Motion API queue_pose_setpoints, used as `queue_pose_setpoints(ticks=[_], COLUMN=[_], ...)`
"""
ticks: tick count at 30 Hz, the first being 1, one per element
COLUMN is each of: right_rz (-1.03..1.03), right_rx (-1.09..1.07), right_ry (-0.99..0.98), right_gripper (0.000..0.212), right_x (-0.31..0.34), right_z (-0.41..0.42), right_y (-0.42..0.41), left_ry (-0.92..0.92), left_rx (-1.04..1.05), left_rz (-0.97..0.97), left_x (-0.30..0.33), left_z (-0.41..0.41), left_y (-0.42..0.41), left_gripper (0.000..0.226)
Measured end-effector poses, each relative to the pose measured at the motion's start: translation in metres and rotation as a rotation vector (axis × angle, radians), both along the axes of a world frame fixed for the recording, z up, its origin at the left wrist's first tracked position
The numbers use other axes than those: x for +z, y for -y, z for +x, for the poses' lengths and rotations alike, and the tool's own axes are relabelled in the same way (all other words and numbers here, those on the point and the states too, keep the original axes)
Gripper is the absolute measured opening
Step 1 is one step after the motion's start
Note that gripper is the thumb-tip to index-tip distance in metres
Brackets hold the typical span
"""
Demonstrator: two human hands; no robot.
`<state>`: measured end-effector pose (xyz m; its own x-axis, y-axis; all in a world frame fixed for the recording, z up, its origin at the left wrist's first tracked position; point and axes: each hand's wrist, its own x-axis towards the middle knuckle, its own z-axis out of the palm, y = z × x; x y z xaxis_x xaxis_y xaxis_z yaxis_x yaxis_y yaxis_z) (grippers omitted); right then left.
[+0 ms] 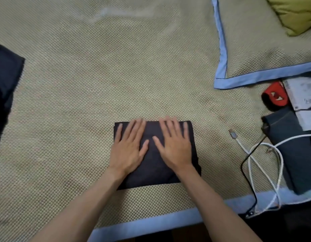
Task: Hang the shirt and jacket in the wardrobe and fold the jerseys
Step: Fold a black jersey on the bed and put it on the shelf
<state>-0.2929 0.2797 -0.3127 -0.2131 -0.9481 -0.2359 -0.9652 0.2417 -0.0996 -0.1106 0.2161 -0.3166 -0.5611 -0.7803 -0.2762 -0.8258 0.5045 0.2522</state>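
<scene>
Jersey (152,165) was the thing under both my palms: one dark garment, folded down to a compact rectangle, lying on the woven mat (99,84) near its blue-bordered front edge. Its long axis ran left to right, square to my forearms. My left hand (127,151) and right hand (174,147) lay flat on top, side by side, fingers spread and pointing away from me, thumbs nearly meeting over the middle. Neither grip had closed on anything; both pressed down with open palms, equally near. I judged the folding of this piece all but finished, needing only a smoothing or a lift from its short ends. I counted one more dark garment (4,91), heaped at the far left edge, well apart. Two cables (263,165), one white and one black, trailed at my right.
</scene>
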Motion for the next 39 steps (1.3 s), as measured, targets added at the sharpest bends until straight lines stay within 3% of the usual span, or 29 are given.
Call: queue_pose_setpoints(ticks=[5,7,9,13,15,17,19,22,26,33,39], right_rz=[-0.028,-0.042,-0.002,0.187,0.216,0.186,0.144,0.086,0.142,0.198,0.275], right_rx=[-0.362,-0.459,-0.573,-0.822,-0.826,-0.77,-0.731,-0.655,-0.461,0.069,0.51], right_ry=[0.007,0.051,0.138,0.692,0.894,1.031,1.117,1.169,1.167,1.139,1.189], right_gripper=[0.096,0.094,0.089,0.078,0.06,0.045,0.031,0.019,0.032,0.019,0.023], right_x=[0.007,0.021,0.028,0.04,0.059,0.095,0.134,0.188,0.256,0.357,0.41], right_z=[-0.034,-0.027,-0.022,-0.03,-0.035,-0.033,-0.028,-0.01,0.054,0.245,0.446], right_y=[-0.038,-0.042,-0.045,-0.05,-0.051,-0.045,-0.036,-0.01,0.033,0.089,0.069], left_ry=[0.034,-0.049,-0.227,-0.573,-0.641,-0.72,-0.808,-0.912,-1.046,-1.357,-1.525], left_rx=[0.328,0.393,0.555,1.102,1.1,1.047,1.041,1.058,1.164,1.493,1.735], left_rz=[0.062,0.133,0.219,0.781,0.965,1.032,1.004,0.916,0.769,0.36,-0.076], left_x=[0.011,0.027,0.044,0.067,0.081,0.108,0.142,0.195,0.273,0.367,0.423], left_z=[0.041,0.042,0.037,0.027,0.028,0.033,0.045,0.082,0.152,0.317,0.452], left_y=[-0.008,-0.017,-0.027,-0.032,-0.029,-0.024,-0.015,-0.006,-0.018,-0.091,-0.2], left_gripper=[0.089,0.096,0.087,0.047,0.044,0.037,0.026,0.029,0.021,0.024,0.027])
